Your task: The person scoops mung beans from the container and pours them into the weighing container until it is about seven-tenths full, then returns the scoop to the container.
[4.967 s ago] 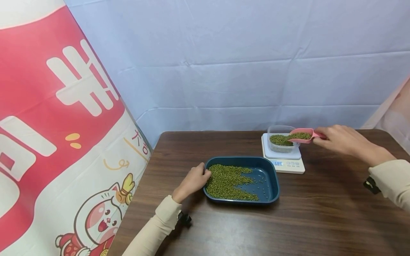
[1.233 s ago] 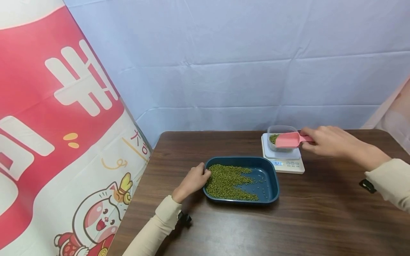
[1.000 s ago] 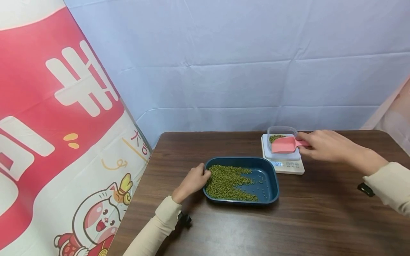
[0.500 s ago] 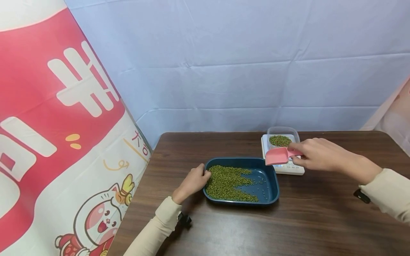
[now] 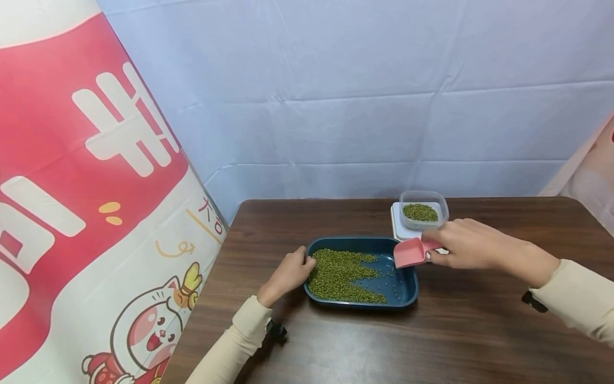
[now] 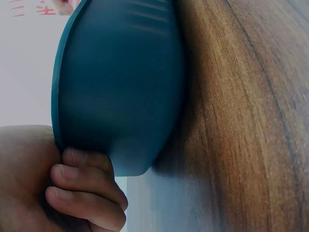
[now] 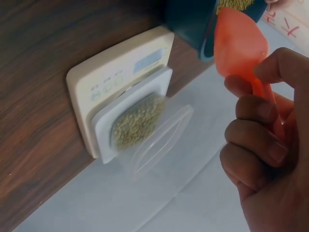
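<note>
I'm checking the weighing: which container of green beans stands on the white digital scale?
The small clear plastic tub; the larger dark-blue rectangular tray stands directly on the brown wooden table.

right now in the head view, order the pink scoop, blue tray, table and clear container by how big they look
1. Table
2. Blue tray
3. Clear container
4. Pink scoop, its handle partly hidden

Red character 大 (image 5: 206, 209) stands on the white part of the banner (image 5: 72, 298); the character beneath is indistinct, the large white lettering (image 5: 115, 125) incomplete. On the scale (image 7: 126, 64), the display (image 7: 148, 60) and button labels (image 7: 107, 82) are illegible.
</note>
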Tool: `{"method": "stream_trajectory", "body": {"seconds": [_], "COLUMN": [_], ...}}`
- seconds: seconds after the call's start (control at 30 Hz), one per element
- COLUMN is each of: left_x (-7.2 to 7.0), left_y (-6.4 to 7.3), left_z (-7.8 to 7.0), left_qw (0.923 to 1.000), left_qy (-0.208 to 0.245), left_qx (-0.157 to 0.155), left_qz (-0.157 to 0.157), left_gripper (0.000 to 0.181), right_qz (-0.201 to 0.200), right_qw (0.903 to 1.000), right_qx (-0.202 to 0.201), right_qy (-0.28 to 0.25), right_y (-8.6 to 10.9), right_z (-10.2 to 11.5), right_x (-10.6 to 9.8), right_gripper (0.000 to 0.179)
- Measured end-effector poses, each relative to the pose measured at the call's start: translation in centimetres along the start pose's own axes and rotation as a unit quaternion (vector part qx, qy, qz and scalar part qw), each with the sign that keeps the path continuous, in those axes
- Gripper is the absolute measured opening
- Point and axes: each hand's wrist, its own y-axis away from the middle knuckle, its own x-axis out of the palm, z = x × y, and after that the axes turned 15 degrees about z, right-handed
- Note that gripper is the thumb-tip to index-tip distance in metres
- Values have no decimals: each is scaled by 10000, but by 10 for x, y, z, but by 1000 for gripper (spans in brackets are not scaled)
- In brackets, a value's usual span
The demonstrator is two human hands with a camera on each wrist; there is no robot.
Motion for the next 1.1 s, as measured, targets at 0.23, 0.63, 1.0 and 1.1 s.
{"method": "stream_trajectory", "body": {"seconds": [0.23, 0.63, 1.0, 1.1], "left_x": [0, 0, 0, 1], "left_y": [1, 0, 1, 1], "left_z": [0, 0, -1, 0], "left_qw": [10000, 10000, 10000, 10000], "left_qy": [53, -33, -32, -13], "left_qx": [-5, 5, 31, 37], "left_qz": [46, -47, -31, -22], "left_gripper": [24, 24, 24, 23], "right_qz": [-19, -12, 116, 191], "right_qw": [9988, 9960, 9942, 9942], "right_qx": [-386, -871, -1004, -1010], "right_qy": [309, 220, 371, 312], "right_y": [-2, -8, -15, -16], "right_z": [11, 18, 31, 34], "right_x": [4, 7, 14, 18], "right_gripper": [15, 19, 16, 14]}}
